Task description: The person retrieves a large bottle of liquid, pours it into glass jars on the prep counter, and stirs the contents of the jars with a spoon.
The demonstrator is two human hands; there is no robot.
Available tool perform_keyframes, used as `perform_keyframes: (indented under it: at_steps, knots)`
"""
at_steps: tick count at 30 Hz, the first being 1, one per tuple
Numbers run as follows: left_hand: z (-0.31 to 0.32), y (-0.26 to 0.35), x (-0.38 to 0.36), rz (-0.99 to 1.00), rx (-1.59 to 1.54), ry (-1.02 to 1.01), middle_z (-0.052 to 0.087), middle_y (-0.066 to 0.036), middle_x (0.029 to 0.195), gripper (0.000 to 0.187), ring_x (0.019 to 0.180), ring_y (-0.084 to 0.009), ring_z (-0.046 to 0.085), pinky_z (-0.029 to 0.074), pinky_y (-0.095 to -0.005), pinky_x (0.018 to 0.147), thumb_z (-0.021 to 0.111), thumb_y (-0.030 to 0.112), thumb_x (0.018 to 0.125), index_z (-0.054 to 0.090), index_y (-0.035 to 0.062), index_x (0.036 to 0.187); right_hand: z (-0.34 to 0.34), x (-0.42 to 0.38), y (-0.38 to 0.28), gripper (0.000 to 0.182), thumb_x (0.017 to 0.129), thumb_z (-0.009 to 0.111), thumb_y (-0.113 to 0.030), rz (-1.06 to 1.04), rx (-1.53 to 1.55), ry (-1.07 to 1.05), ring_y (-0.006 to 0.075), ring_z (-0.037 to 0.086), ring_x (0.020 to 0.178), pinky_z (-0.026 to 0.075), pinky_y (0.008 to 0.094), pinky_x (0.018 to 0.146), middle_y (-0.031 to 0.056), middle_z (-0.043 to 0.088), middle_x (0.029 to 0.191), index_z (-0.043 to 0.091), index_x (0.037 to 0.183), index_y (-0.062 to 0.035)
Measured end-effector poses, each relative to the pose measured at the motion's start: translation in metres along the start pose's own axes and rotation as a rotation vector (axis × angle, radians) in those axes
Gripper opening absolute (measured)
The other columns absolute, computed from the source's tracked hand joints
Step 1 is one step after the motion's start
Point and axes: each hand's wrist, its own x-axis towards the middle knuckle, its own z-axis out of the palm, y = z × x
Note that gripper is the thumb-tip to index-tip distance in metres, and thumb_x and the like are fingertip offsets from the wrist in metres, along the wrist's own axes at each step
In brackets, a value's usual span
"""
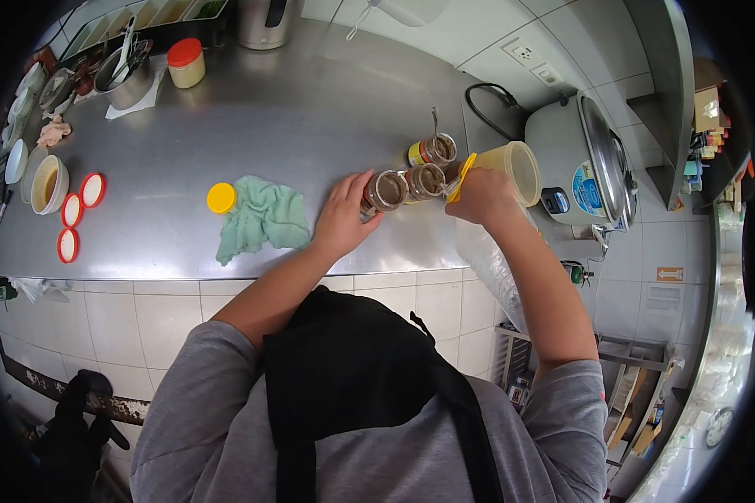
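In the head view, my left hand (345, 211) is wrapped against the side of a glass jar (386, 192) with dark brown contents, its mouth uncovered. A second open jar (425, 182) stands right beside it. Behind these is a third jar (439, 149) with a yellow label and a spoon handle (434, 120) sticking up. My right hand (483, 195) is closed on a thin yellow piece (461, 177), seen edge-on near the second jar's rim; I cannot tell what it is. A clear plastic tub (521, 173) is just behind my right hand.
A green cloth (264, 220) and a yellow lid (221, 198) lie left of my hands. Farther left are several red-rimmed lids (93, 189), a bowl (51, 184) and a red-lidded jar (185, 63). A large rice cooker (575, 155) stands at right. The counter's front edge runs before me.
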Motion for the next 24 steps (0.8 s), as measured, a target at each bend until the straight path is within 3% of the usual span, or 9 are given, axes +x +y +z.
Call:
perform_keyframes:
  at_steps: [24]
  knots:
    - [-0.0015,0.0029,-0.0005,-0.006,0.019,-0.002,0.05,-0.016,0.133,0.076,0.124,-0.0354,0.05,0.042,-0.0431,0.105,0.078,0.017,0.077,0.041,0.0043,0.142,0.0036,0.0004,-0.0049,0.034,0.071,0.074,-0.035,0.005,-0.018,-0.011,0.0214,0.071,0.089,0.057,0.0325,0.076,0.0056,0.073,0.094,0.073,0.096,-0.0113]
